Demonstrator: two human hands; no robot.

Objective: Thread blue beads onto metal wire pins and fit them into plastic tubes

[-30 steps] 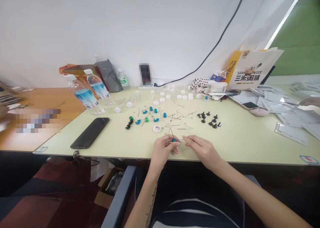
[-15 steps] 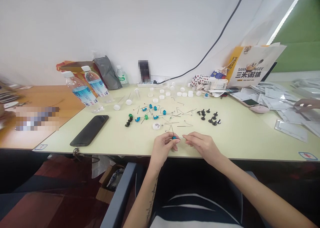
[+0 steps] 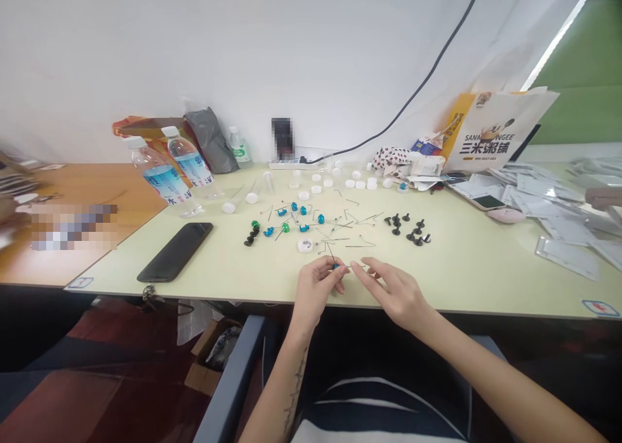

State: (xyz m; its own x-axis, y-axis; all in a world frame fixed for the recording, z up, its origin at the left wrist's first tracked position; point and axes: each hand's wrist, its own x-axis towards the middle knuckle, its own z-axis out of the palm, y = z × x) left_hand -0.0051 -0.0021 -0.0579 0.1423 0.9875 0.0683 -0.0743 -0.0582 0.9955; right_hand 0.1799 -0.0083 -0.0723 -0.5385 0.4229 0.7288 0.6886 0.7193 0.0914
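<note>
My left hand [image 3: 318,284] pinches a small blue plastic part [image 3: 335,267] near the table's front edge. A thin dark metal pin rises from the part, and a thin wire sticks out toward the right. Beside that wire is my right hand [image 3: 393,291], its fingers apart and the fingertips close to the wire's end. Whether they touch it I cannot tell. Just beyond the hands sit a round white cap [image 3: 305,245], loose bent wires [image 3: 359,245], several blue parts [image 3: 321,219] and a green part [image 3: 286,227].
Black knobs [image 3: 418,232] lie to the right, and a dark phone [image 3: 175,252] to the left. Water bottles [image 3: 168,181] stand behind the phone. White caps [image 3: 350,184] and clear tubes are farther back. Clear plastic cases [image 3: 566,258] and a paper bag [image 3: 490,132] occupy the right.
My right hand's fingers have spread from a pinch at the wire. The left hand still grips the blue part. At the far right, another person's hand has slipped mostly out of view.
</note>
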